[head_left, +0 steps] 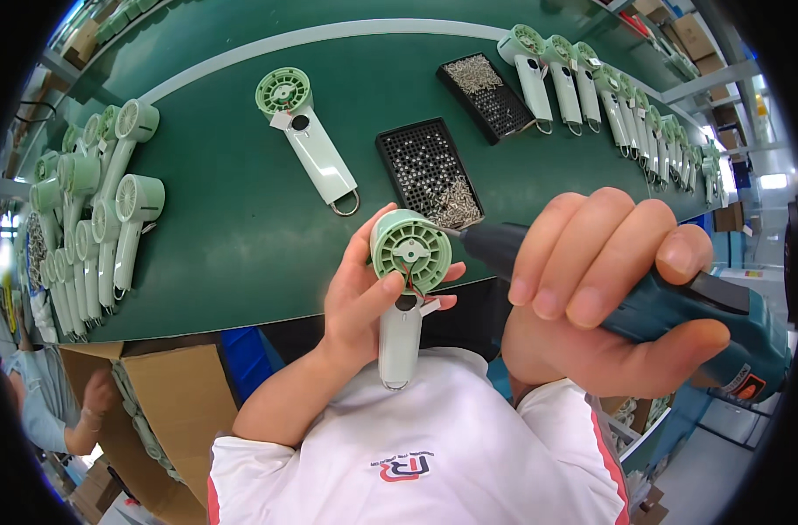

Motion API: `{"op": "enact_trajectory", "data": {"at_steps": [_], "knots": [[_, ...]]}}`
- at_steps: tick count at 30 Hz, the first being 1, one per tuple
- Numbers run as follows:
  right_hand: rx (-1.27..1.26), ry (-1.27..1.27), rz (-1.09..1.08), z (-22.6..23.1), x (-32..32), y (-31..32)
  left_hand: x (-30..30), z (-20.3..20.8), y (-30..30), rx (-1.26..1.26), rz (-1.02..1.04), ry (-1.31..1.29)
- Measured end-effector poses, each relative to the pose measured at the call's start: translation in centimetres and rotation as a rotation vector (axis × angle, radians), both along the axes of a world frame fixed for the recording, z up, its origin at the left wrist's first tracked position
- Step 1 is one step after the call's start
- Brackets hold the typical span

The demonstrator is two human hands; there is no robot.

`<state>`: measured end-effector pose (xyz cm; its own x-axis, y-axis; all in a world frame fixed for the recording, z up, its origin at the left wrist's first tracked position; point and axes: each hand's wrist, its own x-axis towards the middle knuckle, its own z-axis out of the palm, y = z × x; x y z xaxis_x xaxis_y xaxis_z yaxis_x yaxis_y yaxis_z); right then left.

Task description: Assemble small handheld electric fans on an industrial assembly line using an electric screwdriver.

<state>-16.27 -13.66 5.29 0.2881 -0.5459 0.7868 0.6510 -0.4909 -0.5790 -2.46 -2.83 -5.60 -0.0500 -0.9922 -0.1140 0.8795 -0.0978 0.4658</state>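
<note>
My left hand (361, 293) is closed around the head of a pale green handheld fan (401, 337), held close to my chest. Its round head faces up with the ribbed inside showing, and thin dark and red wires stick out by my thumb. In my right hand (605, 280) is a teal electric screwdriver (696, 319), pointing left. Its thin bit ends near the upper right rim of the fan head; whether it touches cannot be made out. A black screw tray (390, 171) with many small silver screws lies just beyond the fan.
Another fan (318, 157) lies on the green table (215, 236). A second screw tray (495, 118) sits farther back. Rows of fans (565, 87) fill the right; more fans (123, 219) stand left. A cardboard box (180, 420) is below, near another person (45, 394).
</note>
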Motion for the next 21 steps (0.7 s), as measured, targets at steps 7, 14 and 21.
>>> {"op": "enact_trajectory", "data": {"at_steps": [7, 14, 21], "knots": [[-0.006, 0.007, 0.012, -1.1, 0.7, 0.1, -0.4, 0.3, 0.7, 0.016, 0.007, -0.023], [-0.038, 0.117, -0.108, -1.3, 1.1, 0.8, -0.7, 0.4, 0.8, -0.019, 0.068, -0.157], [-0.022, 0.219, -0.191, -2.2, 1.6, 1.5, -0.5, 0.5, 1.0, 0.065, 0.040, -0.184]]}}
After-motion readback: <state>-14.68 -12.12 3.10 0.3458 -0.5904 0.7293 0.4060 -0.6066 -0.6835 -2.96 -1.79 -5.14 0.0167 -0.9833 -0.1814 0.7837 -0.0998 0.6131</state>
